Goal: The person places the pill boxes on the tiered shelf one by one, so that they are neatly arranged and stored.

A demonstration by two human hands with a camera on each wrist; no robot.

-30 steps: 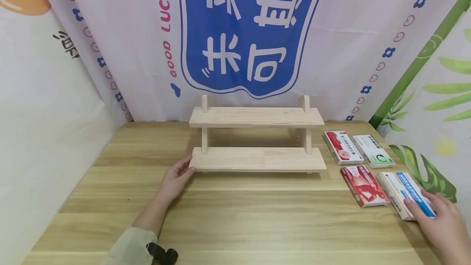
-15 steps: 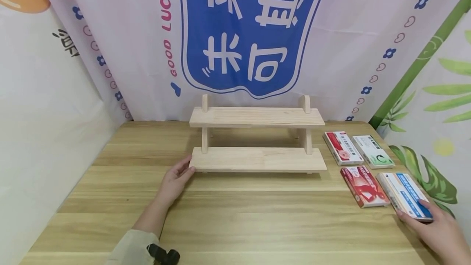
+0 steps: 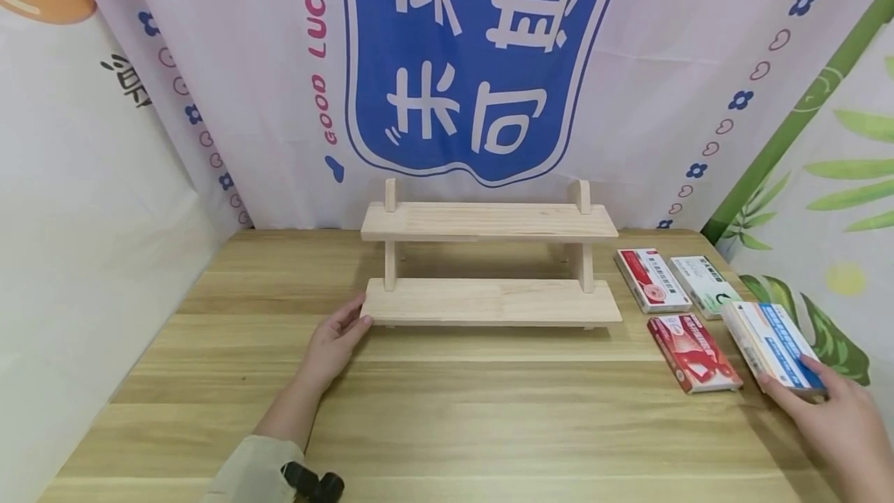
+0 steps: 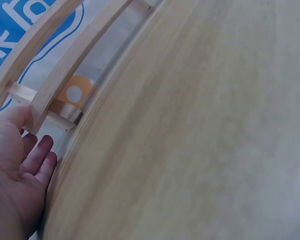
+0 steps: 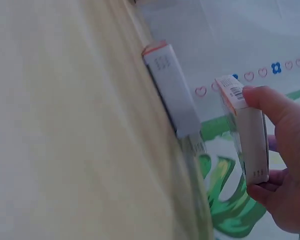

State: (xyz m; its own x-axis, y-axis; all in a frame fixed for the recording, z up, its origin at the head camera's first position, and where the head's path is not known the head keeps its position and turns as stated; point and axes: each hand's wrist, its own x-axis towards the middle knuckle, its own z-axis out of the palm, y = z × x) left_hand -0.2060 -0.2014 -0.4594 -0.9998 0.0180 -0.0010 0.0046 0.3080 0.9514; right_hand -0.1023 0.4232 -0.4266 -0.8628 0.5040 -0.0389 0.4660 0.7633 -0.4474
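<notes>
A two-tier wooden shelf (image 3: 489, 301) stands at the back of the table. My left hand (image 3: 332, 348) pinches the left end of its lower board; in the left wrist view the thumb lies on the board (image 4: 65, 75), with the fingers partly hidden behind and below it. On the right, my right hand (image 3: 834, 414) grips a blue-and-white medicine box (image 3: 771, 344) by its near end. The right wrist view has this box (image 5: 252, 142) held off the table, thumb on one side and fingers on the other.
A red medicine box (image 3: 694, 354) lies just left of the held one. Behind it are a red-and-white box (image 3: 652, 280) and a green-and-white box (image 3: 701, 286), side by side. The wooden table (image 3: 489, 418) meets printed cloth (image 3: 279, 99) at the back and sides.
My right hand has shifted its grip toward the near end of the blue-and-white box and lifted it off the table, slightly away from me. The left hand stays on the shelf.
</notes>
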